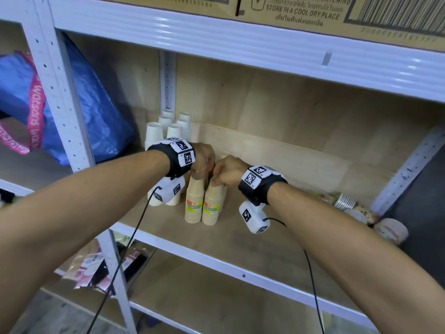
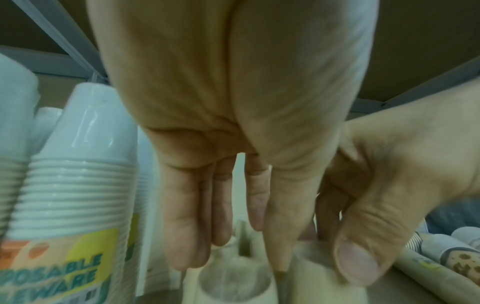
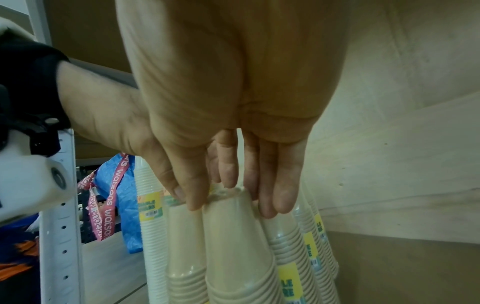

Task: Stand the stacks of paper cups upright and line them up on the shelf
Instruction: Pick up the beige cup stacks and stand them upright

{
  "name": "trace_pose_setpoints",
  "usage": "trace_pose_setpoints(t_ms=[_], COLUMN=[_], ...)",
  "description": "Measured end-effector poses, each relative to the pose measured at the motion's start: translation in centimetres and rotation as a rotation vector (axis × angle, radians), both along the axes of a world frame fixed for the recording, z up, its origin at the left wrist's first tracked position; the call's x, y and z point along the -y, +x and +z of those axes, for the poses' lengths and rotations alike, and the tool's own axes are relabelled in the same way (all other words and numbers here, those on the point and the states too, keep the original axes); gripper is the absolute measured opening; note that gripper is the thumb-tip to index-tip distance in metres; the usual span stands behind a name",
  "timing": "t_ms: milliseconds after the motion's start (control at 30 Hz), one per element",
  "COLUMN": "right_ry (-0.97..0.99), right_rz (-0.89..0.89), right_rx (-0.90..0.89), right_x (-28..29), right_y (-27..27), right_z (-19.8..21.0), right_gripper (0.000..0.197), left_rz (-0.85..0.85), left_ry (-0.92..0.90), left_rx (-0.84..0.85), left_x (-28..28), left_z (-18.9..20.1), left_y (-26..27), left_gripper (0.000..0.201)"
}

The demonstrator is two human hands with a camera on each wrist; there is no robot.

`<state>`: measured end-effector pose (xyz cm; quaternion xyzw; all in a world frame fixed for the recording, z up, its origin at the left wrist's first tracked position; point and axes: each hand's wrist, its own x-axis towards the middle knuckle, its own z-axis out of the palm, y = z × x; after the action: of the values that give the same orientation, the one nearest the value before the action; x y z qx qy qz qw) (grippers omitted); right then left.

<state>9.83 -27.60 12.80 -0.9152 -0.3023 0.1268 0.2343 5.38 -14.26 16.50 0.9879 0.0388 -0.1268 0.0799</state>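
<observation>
Two brown paper-cup stacks stand upright side by side near the shelf's front: the left stack and the right stack. My left hand reaches down onto the left stack's top, which sits between its straight fingers and thumb. My right hand pinches the top of the right stack between thumb and fingers. Several white cup stacks stand upright behind and to the left. More brown stacks stand behind the held one.
Patterned cup stacks and a paper roll lie on their sides at the shelf's right end. A blue bag fills the neighbouring bay beyond the white post. The upper shelf beam hangs low overhead.
</observation>
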Motion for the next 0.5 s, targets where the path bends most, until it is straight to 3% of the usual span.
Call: trace_pose_setpoints(t_ms=[500], right_ry=[-0.032], right_rz=[-0.341], right_rx=[0.121], right_x=[11.6], right_y=[4.3], right_z=[5.0], right_gripper=[0.020], left_rz=[-0.154], left_ry=[-0.080], left_rx=[0.240], left_x=[6.9], left_z=[4.2], left_y=[5.9], left_gripper=[0.033])
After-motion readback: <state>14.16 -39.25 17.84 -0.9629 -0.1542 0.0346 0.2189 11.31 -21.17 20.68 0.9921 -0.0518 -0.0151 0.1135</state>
